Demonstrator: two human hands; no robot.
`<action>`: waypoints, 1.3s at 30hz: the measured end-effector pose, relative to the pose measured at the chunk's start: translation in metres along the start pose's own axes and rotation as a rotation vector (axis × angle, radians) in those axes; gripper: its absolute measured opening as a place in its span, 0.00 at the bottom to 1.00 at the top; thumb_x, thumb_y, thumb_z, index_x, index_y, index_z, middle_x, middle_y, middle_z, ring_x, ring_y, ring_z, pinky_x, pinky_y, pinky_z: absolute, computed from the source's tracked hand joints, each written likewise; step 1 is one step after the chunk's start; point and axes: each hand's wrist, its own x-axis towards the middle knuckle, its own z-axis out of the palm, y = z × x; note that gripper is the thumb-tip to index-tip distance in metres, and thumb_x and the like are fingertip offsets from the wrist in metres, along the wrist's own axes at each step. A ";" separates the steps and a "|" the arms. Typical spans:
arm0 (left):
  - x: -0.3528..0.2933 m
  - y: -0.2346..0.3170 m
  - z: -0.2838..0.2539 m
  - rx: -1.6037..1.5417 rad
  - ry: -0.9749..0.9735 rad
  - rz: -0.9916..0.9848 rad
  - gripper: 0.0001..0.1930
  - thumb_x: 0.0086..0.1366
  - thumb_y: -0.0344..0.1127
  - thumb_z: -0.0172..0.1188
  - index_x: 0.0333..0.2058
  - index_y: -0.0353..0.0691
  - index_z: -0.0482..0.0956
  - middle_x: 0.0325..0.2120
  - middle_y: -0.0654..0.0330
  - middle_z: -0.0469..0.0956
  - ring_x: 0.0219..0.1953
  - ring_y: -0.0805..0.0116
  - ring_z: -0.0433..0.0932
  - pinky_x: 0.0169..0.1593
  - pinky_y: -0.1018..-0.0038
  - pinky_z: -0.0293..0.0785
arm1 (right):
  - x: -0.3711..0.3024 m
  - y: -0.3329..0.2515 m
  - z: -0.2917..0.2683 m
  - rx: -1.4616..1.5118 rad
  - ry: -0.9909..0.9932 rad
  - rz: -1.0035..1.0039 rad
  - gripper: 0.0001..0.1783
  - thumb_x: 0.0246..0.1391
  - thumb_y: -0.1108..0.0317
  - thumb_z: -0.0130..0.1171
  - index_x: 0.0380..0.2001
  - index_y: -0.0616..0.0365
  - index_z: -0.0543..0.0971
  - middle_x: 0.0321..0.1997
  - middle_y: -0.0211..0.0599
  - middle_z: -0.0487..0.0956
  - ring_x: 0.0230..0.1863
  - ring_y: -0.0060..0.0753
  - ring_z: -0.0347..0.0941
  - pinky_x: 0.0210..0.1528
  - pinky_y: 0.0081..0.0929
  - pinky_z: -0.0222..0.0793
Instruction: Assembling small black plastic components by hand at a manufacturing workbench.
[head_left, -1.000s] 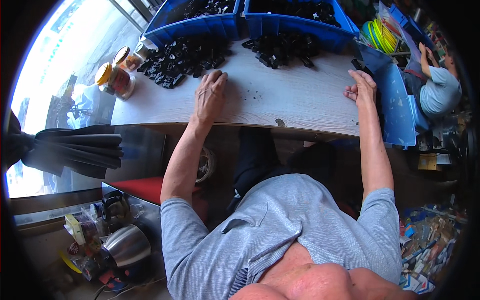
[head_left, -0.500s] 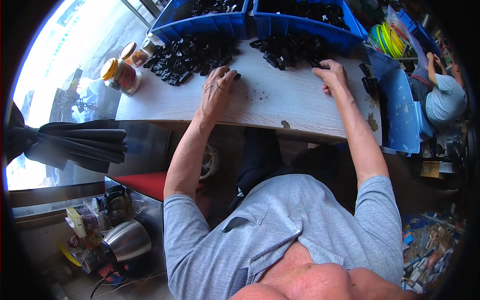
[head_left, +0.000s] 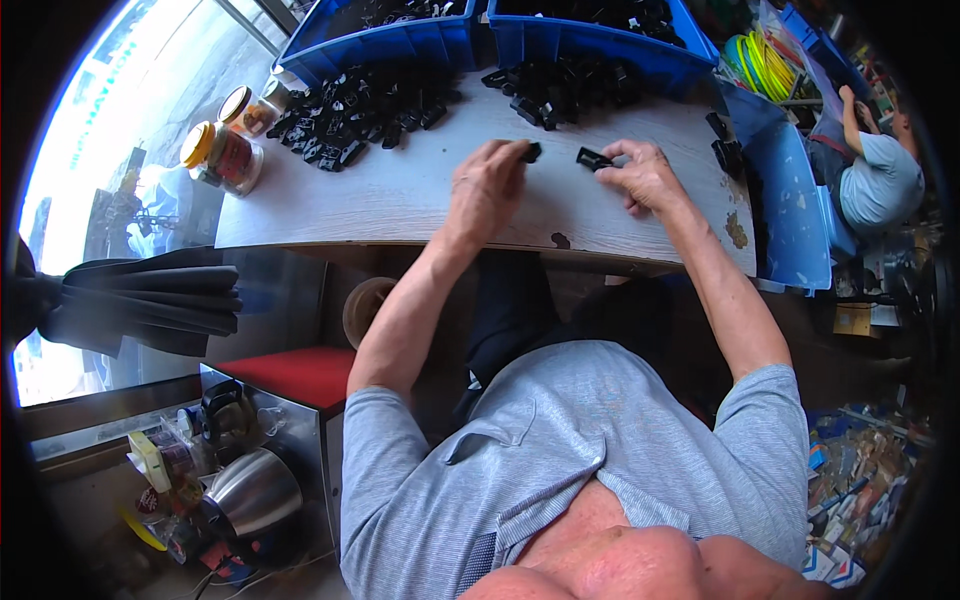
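Note:
Over the middle of the pale wooden table (head_left: 390,215), my left hand (head_left: 488,185) pinches a small black plastic part (head_left: 531,152) at its fingertips. Facing it from the right, my right hand (head_left: 642,180) grips a black rectangular plastic piece (head_left: 592,158) between thumb and fingers. The two pieces are close together but apart. Behind my left hand spreads a heap of black plastic parts (head_left: 350,118). A second heap of black pieces (head_left: 565,90) lies beyond my right hand. The exact kind of these parts is too small to tell.
Two blue bins (head_left: 385,45) (head_left: 600,48) of black parts stand along the back. Lidded jars (head_left: 225,160) sit at the left edge. Several black pieces (head_left: 727,152) lie at the right edge, beside another blue bin (head_left: 800,215). A person (head_left: 880,170) sits farther right.
Both hands have come away from the heaps toward each other over the table's middle. The left moved right; the right drew slightly nearer, its black piece now lifted clear of the heap.

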 end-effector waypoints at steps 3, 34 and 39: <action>0.008 0.019 0.022 -0.006 -0.039 0.043 0.15 0.62 0.24 0.61 0.48 0.39 0.83 0.42 0.51 0.83 0.42 0.50 0.83 0.45 0.63 0.81 | -0.007 -0.004 0.008 -0.015 -0.047 -0.032 0.20 0.51 0.66 0.67 0.49 0.52 0.82 0.20 0.30 0.75 0.14 0.22 0.70 0.16 0.25 0.70; 0.007 0.031 0.036 0.137 -0.296 0.295 0.24 0.68 0.29 0.57 0.63 0.44 0.74 0.55 0.56 0.80 0.60 0.54 0.76 0.64 0.59 0.70 | -0.013 0.001 0.015 0.038 0.002 -0.108 0.18 0.51 0.75 0.62 0.47 0.56 0.82 0.16 0.23 0.68 0.13 0.17 0.65 0.14 0.19 0.60; 0.004 0.032 0.037 0.186 -0.315 0.284 0.23 0.67 0.27 0.56 0.61 0.44 0.76 0.55 0.56 0.80 0.59 0.53 0.76 0.64 0.59 0.70 | -0.016 -0.002 0.016 0.032 -0.014 -0.095 0.16 0.51 0.75 0.63 0.45 0.56 0.82 0.16 0.22 0.68 0.12 0.18 0.64 0.13 0.20 0.60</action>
